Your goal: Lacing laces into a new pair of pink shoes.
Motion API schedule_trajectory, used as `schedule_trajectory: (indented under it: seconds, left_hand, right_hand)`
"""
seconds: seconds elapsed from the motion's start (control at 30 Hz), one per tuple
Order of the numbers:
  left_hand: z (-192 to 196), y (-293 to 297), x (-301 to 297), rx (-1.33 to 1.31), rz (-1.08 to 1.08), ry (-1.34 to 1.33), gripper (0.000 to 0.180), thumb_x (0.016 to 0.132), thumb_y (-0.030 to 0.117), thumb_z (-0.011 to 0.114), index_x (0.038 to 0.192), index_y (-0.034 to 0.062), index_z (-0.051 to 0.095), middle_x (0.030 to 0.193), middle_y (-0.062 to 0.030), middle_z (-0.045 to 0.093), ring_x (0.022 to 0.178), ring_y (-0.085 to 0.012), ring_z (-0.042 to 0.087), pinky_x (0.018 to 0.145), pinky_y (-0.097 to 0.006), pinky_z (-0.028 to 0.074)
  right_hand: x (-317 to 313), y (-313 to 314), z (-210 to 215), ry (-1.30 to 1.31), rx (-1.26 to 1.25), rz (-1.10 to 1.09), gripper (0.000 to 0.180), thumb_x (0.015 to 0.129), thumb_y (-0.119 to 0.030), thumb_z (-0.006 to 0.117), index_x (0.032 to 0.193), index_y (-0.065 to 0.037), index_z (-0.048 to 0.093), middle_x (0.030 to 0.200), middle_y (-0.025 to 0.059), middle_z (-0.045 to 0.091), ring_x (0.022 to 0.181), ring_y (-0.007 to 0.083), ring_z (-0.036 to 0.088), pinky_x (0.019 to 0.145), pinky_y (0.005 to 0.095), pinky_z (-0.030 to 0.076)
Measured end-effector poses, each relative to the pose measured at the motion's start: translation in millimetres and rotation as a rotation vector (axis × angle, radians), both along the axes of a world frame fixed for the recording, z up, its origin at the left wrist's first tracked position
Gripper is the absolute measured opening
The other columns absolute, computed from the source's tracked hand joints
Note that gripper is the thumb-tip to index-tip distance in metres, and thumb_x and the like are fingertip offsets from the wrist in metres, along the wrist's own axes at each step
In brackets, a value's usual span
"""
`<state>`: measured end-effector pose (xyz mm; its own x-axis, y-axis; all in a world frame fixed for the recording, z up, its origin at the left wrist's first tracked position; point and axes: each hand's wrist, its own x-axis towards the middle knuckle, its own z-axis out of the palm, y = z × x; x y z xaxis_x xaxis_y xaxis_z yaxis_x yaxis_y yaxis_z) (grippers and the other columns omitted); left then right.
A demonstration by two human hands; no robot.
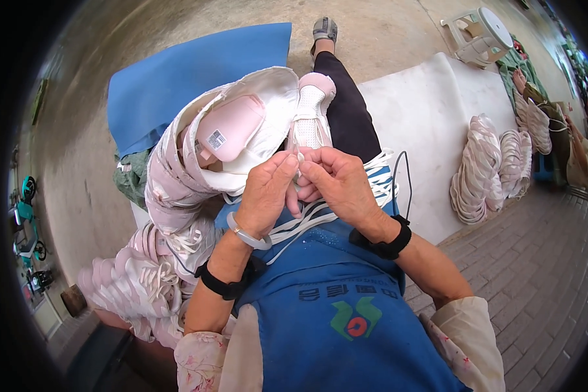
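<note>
Above my lap, both hands meet with the fingertips pinched together. My left hand [266, 191] and my right hand [341, 178] hold a white shoelace [300, 159], of which only a short bit shows between the thumbs. Just beyond the fingers lies a pink and white shoe upper [312, 111] with a perforated white tongue, close against my leg. More white laces [313, 212] trail over the blue apron [326, 261] below my hands and spread out by my right wrist. To the left is a curved stack of nested shoe uppers [170, 176], with a pink piece [232, 127] bearing a label inside it.
A blue sheet [196, 72] lies on the floor at the far left. More uppers [134, 277] are piled near my left elbow. On the right, a white sheet [411, 104] carries stacks of uppers [477, 170]. A white plastic stool [480, 36] stands at the far right.
</note>
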<state>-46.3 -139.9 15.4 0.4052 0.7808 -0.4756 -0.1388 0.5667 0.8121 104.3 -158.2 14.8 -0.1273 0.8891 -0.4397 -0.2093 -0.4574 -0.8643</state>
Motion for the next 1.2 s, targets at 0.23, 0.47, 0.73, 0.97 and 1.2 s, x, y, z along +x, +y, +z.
schedule_trajectory:
  seconds: [0.23, 0.47, 0.73, 0.97, 1.2]
  left_hand:
    - [2, 3, -4, 0.049, -0.008, 0.037, 0.038, 0.099, 0.027, 0.048, 0.12, -0.0032, 0.056, 0.08, -0.0018, 0.061, 0.047, -0.0026, 0.046, 0.042, -0.017, 0.045]
    - [3, -1, 0, 0.11, -0.007, 0.045, 0.035, 0.097, 0.025, 0.052, 0.117, -0.0017, 0.06, 0.088, -0.0029, 0.063, 0.051, -0.0026, 0.046, 0.044, -0.016, 0.043]
    - [15, -15, -1, 0.097, -0.209, 0.108, 0.033, 0.099, 0.03, 0.047, 0.093, 0.0006, 0.062, 0.074, 0.0003, 0.058, 0.054, -0.0036, 0.051, 0.045, -0.017, 0.043]
    - [15, -24, 8, 0.027, -0.339, 0.055, 0.03, 0.099, 0.026, 0.049, 0.096, -0.001, 0.062, 0.077, -0.0008, 0.059, 0.061, -0.0054, 0.054, 0.054, -0.019, 0.046]
    - [37, -31, 10, 0.889, -0.238, 0.397, 0.032, 0.074, 0.001, 0.065, 0.105, 0.0064, 0.063, 0.114, -0.0119, 0.06, 0.104, -0.0271, 0.057, 0.091, -0.035, 0.042]
  right_hand:
    - [1, -4, 7, -0.032, 0.01, 0.051, 0.02, 0.094, -0.014, 0.054, 0.092, 0.004, 0.061, 0.074, 0.0061, 0.063, 0.06, 0.0095, 0.063, 0.055, 0.0212, 0.053]
    - [4, -5, 14, 0.038, -0.023, 0.013, 0.021, 0.094, -0.014, 0.054, 0.097, 0.006, 0.062, 0.079, 0.0075, 0.065, 0.064, 0.0106, 0.064, 0.057, 0.0208, 0.053]
    - [20, -16, 13, -0.564, 0.549, 0.119, 0.023, 0.086, -0.015, 0.064, 0.104, -0.002, 0.067, 0.092, 0.011, 0.058, 0.084, 0.0195, 0.057, 0.074, 0.0302, 0.048]
    - [37, -22, 19, -0.348, 0.486, 0.116, 0.018, 0.089, -0.012, 0.06, 0.101, -0.002, 0.068, 0.099, 0.0112, 0.063, 0.086, 0.0184, 0.062, 0.079, 0.0286, 0.05]
    - [122, -11, 153, 0.492, 0.67, 0.344, 0.025, 0.096, -0.016, 0.048, 0.081, 0.004, 0.05, 0.056, 0.0095, 0.056, 0.039, 0.0195, 0.057, 0.032, 0.033, 0.051]
